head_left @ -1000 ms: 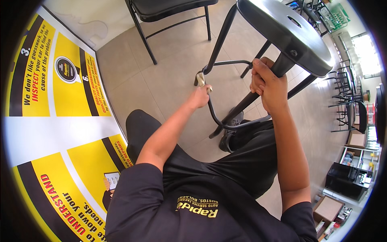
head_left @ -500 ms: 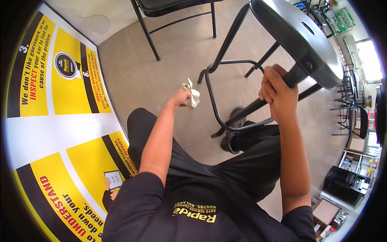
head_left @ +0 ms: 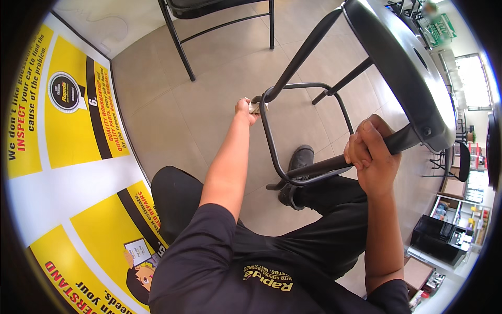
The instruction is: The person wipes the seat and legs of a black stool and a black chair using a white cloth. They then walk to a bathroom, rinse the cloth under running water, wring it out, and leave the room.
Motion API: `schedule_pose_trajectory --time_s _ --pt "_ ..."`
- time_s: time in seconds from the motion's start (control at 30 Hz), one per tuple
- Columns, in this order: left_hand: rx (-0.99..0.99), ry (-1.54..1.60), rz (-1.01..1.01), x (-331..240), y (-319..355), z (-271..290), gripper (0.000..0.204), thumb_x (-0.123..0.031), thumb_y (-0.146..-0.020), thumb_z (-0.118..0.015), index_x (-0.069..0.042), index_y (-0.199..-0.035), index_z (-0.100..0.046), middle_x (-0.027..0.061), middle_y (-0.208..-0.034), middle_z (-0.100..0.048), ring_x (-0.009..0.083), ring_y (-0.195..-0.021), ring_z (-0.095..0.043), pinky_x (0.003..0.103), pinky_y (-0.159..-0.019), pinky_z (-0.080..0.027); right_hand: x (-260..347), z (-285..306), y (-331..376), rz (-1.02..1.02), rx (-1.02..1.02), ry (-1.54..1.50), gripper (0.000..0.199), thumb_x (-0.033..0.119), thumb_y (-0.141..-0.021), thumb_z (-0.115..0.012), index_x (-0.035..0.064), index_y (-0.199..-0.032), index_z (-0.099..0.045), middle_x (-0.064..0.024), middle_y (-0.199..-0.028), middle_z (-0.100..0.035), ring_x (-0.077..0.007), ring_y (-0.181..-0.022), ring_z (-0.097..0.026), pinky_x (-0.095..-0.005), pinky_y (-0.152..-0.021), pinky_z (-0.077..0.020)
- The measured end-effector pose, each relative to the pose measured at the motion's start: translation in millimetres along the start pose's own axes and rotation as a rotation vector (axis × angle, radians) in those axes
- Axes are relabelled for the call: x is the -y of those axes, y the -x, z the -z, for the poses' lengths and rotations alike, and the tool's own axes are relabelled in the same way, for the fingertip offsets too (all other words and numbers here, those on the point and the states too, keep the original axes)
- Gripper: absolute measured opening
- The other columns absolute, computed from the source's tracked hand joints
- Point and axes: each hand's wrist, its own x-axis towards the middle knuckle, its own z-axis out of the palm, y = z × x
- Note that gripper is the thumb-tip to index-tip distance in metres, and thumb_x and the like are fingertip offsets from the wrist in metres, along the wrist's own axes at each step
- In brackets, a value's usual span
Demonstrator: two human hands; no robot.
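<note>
A black metal stool (head_left: 413, 78) is tilted toward me, its round seat at the upper right. My right hand (head_left: 372, 157) grips one of its legs just below the seat. My left hand (head_left: 246, 110) is stretched forward, holding a small white cloth (head_left: 255, 107) pressed against the stool's footrest ring (head_left: 272, 131) where it meets a leg. My black shoe (head_left: 297, 167) and dark trousers lie under the ring.
A black chair (head_left: 219, 15) stands on the beige tiled floor at the top. A wall with yellow, black and white panels (head_left: 68, 131) runs along my left. Shelving and a dark cabinet (head_left: 444, 235) stand at the right, with more stools beyond.
My left hand with the cloth has moved along the footrest ring to its joint with the leg. The stool has tipped closer to me, and my right hand keeps its grip.
</note>
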Motion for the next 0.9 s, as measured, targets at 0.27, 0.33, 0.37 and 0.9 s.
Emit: schedule_pose_trajectory --time_s 0.27,0.33,0.37,0.9 --pt "0.184 -0.765 -0.107 -75.4 77.9 -25.6 0.044 -0.017 -0.09 -0.052 0.001 -0.13 -0.051 0.0183 -0.12 -0.065 0.0338 -0.101 -0.067 0.053 -0.098 -0.052 5.8 0.2 -6.6 -0.043 -0.002 -0.009 0.03 0.023 -0.1 -0.063 0.0053 -0.077 -0.055 0.0035 -0.051 -0.039 -0.0076 -0.044 -0.038 -0.0278 -0.056 -0.0424" --pt "0.317 -1.171 -0.38 -94.5 94.0 -41.8 0.048 -0.019 -0.088 -0.057 0.0 -0.132 -0.054 0.0146 -0.114 -0.066 0.0256 -0.096 -0.066 0.042 -0.097 -0.05 8.4 -4.1 -5.5 -0.034 0.006 -0.01 0.03 0.023 -0.1 -0.063 0.0055 -0.077 -0.055 0.0036 -0.051 -0.039 -0.0077 -0.044 -0.038 -0.0277 -0.055 -0.0419" --pt "0.424 -1.528 -0.536 -96.2 101.4 -55.7 0.05 -0.019 -0.088 -0.059 0.0 -0.133 -0.054 0.013 -0.112 -0.066 0.0229 -0.098 -0.065 0.038 -0.096 -0.049 6.3 -4.1 -5.1 -0.039 0.0 -0.002 0.03 0.023 -0.1 -0.063 0.0056 -0.077 -0.055 0.0037 -0.051 -0.039 -0.0077 -0.044 -0.038 -0.0276 -0.055 -0.0416" --pt "0.286 -1.393 -1.16 5.3 107.1 -62.7 0.046 -0.021 -0.086 -0.071 -0.015 -0.129 -0.055 0.0145 -0.124 -0.065 0.0371 -0.118 -0.062 0.052 -0.096 -0.05 2.0 -6.2 -4.9 0.012 -0.018 -0.022 0.028 0.019 -0.102 -0.058 0.0078 -0.077 -0.053 0.0038 -0.048 -0.033 -0.0082 -0.04 -0.032 -0.0276 -0.05 -0.038"
